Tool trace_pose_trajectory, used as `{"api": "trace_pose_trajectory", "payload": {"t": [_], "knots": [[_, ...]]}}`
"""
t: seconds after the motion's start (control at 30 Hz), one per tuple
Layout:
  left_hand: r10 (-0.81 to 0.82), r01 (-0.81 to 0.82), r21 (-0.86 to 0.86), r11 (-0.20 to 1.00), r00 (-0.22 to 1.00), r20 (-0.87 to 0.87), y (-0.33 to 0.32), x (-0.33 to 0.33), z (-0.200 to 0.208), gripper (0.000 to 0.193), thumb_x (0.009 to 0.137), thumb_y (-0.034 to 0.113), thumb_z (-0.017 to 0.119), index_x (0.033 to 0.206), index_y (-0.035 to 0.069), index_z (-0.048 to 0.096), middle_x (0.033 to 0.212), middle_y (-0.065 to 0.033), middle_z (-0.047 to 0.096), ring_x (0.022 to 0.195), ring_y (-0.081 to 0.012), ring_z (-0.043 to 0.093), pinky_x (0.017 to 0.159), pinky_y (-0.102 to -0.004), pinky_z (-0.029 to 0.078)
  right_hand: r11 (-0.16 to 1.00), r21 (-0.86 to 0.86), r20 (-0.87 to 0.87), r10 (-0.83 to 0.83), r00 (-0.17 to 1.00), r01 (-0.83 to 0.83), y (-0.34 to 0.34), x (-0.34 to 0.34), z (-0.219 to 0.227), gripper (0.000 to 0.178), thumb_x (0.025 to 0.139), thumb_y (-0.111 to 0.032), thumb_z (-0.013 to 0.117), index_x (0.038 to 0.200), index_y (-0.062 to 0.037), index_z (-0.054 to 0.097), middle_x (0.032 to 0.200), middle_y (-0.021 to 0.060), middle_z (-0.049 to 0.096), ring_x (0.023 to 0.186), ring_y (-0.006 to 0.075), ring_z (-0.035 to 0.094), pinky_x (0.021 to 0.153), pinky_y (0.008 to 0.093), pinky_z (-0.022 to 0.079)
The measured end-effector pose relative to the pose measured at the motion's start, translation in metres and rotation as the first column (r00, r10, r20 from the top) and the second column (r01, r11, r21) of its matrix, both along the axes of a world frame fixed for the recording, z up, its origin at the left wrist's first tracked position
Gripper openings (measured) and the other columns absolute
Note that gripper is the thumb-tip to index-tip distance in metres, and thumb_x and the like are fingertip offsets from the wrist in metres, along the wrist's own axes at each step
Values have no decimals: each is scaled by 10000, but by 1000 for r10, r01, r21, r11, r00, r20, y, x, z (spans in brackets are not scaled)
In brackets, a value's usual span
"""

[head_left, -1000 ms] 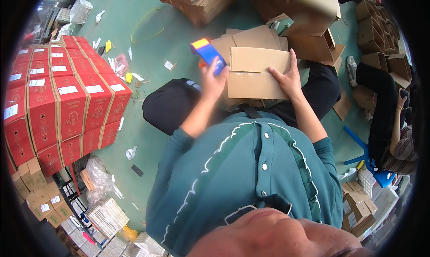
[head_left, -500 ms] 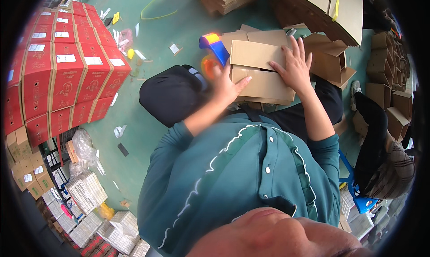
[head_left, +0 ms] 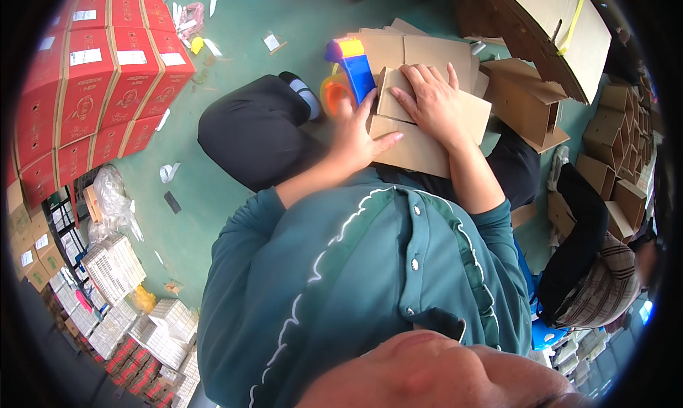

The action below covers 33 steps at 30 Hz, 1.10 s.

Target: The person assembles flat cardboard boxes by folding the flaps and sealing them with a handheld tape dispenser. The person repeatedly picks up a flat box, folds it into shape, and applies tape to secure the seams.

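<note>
A brown cardboard box (head_left: 420,145) lies across my lap, its top flaps folded inward. My right hand (head_left: 435,108) rests on the upper flap with its fingers stretched out flat. Beside the box's left edge is my left hand (head_left: 354,139), its thumb and fingers apart and the thumb over the cardboard. Just beyond those fingertips stands a tape dispenser (head_left: 358,75), with a blue body, a yellow and purple head and an orange ring. Flattened cardboard (head_left: 437,52) lies behind the box.
Red cartons (head_left: 92,73) are stacked at the left. An open cardboard box (head_left: 523,98) and a strapped cardboard stack (head_left: 551,31) stand at the right. A seated person's dark trouser leg (head_left: 580,223) is at the far right. Paper scraps (head_left: 169,172) litter the green floor.
My right hand has moved left across the upper flap. The box has turned and its flaps press closer together. My left hand stays by its left edge, and the whole view has shifted slightly.
</note>
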<state>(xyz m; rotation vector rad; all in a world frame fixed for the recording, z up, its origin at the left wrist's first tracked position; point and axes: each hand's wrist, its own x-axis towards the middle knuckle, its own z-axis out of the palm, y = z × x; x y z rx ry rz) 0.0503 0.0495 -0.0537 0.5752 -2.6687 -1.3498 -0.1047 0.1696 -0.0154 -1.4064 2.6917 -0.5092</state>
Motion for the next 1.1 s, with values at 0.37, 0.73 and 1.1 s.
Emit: {"api": "trace_pose_trajectory", "payload": {"t": [0.37, 0.73, 1.1], "knots": [[-10, -7, -201, 980, 997, -83, 4, 0, -11, 1026, 647, 496, 851, 1443, 29, 403, 1171, -251, 446, 1089, -394, 457, 969, -450, 404, 991, -128, -61, -39, 997, 31, -7, 22, -8, 374, 898, -321, 643, 1177, -81, 577, 1075, 56, 605, 1020, 273, 573, 905, 452, 423], [-43, 55, -140, 989, 995, 90, 6, 1, 2, 1084, 634, 519, 845, 1474, 37, 357, 1137, -256, 427, 1063, -401, 455, 969, -460, 404, 995, 3, -19, -100, 995, 100, 7, 46, 0, 443, 883, -374, 643, 1247, -132, 569, 1136, 64, 600, 1091, 267, 539, 932, 468, 408], [-132, 124, 183, 975, 991, 31, -54, 1, 5, 846, 798, 422, 771, 1424, -27, 419, 1307, -291, 437, 1240, -414, 457, 1073, -437, 392, 992, -119, 59, -37, 998, 44, 5, 55, 0, 389, 972, -204, 541, 1355, -136, 529, 1135, 57, 606, 1076, 256, 552, 966, 428, 380]]}}
